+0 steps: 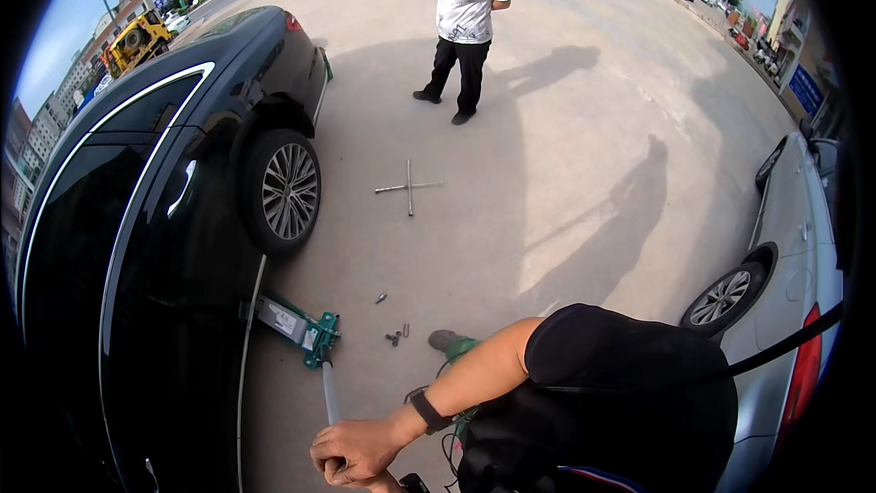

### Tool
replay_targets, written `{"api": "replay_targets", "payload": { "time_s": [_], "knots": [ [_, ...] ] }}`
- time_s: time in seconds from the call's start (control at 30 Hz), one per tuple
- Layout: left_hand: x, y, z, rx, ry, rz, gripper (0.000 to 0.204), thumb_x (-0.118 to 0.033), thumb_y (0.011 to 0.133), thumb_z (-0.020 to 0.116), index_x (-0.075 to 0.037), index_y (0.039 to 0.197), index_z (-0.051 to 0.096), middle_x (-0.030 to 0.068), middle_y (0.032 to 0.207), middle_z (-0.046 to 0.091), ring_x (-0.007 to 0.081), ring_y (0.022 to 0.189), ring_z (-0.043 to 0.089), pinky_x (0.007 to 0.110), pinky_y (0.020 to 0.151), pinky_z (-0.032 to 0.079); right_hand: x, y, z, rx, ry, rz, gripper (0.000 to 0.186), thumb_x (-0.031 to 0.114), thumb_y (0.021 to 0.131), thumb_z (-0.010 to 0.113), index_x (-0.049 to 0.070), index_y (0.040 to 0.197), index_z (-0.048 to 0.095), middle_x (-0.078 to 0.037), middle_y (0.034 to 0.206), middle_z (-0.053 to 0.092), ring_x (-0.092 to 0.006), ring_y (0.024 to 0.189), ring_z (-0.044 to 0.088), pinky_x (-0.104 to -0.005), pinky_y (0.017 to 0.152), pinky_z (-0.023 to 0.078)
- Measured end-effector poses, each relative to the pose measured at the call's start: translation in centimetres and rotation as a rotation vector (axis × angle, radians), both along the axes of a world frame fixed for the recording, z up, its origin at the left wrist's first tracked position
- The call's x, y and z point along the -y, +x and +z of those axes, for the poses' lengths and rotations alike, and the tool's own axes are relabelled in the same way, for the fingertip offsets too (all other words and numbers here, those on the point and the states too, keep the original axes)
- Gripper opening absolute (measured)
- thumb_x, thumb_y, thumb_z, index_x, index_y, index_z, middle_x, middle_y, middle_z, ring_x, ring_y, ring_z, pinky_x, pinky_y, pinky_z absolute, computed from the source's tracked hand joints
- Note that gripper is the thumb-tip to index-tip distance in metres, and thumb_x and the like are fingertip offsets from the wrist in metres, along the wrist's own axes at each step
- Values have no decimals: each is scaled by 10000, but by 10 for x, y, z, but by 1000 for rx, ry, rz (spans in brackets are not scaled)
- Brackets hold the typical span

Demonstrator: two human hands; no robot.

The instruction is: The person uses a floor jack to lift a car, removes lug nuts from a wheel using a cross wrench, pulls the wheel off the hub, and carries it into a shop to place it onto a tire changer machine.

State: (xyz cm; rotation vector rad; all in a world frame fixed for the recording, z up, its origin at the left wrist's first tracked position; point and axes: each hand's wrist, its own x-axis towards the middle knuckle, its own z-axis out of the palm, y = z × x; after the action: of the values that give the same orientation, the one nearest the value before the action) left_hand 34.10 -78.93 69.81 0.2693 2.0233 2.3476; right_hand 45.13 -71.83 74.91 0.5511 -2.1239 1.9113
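My right hand [358, 447], with a dark band round the wrist, is closed round the grey handle [330, 393] of a floor jack. Just below it, at the lower edge, a little skin of my left hand [383, 484] shows; its fingers are mostly hidden. The green and grey floor jack [294, 321] reaches under the side of a black car [182, 210], behind its wheel [287, 190]. Small dark metal pieces [393, 339] and two short pins [407, 330] lie on the ground near the jack, with a socket-like piece [380, 298] farther off.
A cross-shaped lug wrench [409, 188] lies on the concrete beyond the jack. Farther ahead stands a person [468, 27] in a white top. A silver car [794, 246] is parked on the right. My shoe [444, 340] and some thin cables [449, 447] are near the handle.
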Motion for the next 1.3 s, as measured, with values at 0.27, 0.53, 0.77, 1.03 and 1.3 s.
{"api": "replay_targets", "payload": {
  "time_s": [0.27,0.53,0.77,1.03,1.3],
  "knots": [
    [-10,-197,25,14,212,22,401,-332,1001,348,-36,1214,514,65,1189,543,169,1162,511,302,1015,393,-70,-207,78,70,-63,-130,223,147,713,710,-19,860,691,-156,804,699,-298,790,683,-370,724,530],
    [6,-334,31,-279,-214,-229,317,-210,1011,374,-6,1159,567,55,1101,584,141,1051,557,297,948,443,-107,-268,113,182,17,-200,275,203,731,733,22,938,744,-181,966,723,-331,939,692,-381,838,549],
    [-32,-139,69,-160,-8,-58,241,-132,966,445,24,984,628,62,953,646,137,872,644,270,757,519,-86,-190,76,148,20,-181,362,295,727,759,23,964,725,-183,993,720,-331,968,686,-377,859,542],
    [42,146,-11,-341,-378,71,177,-77,743,683,9,647,562,48,659,592,136,690,558,290,701,480,-9,47,-27,173,122,-11,317,304,806,759,58,979,659,-108,985,702,-271,920,692,-355,802,559],
    [46,152,-6,-71,-376,54,170,-126,837,604,8,733,591,42,737,620,145,760,625,277,682,497,-23,25,-14,286,146,261,265,284,817,721,46,905,644,-107,904,692,-297,924,662,-405,834,528]
  ]
}}
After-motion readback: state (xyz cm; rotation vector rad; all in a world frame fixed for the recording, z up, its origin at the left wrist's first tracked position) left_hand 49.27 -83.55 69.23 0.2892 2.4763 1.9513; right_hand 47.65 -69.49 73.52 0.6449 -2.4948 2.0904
